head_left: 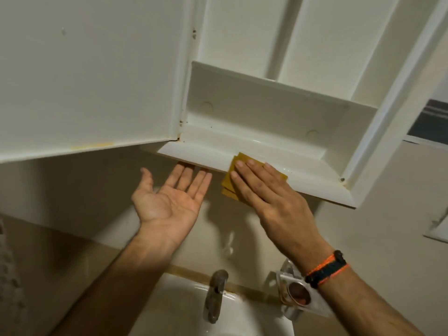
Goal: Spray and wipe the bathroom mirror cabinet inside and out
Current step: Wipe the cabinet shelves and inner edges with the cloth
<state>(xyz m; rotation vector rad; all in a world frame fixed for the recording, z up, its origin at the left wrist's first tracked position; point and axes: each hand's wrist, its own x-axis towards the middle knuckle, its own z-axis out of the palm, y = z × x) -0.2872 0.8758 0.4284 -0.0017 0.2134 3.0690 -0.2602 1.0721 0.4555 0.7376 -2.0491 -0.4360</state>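
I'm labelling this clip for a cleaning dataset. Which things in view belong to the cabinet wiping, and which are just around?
In use:
- yellow cloth, pressed flat under the right hand
- cabinet, door open
- left hand, palm up under the cabinet's lower edge

Just around:
- faucet
- sink
- wristband

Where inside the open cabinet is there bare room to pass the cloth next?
The bottom ledge is bare from the hinge side up to the yellow cloth, and again from the right hand to the right frame. The recessed shelf behind is bare across. The front lip is crowded: the left hand is cupped under it.
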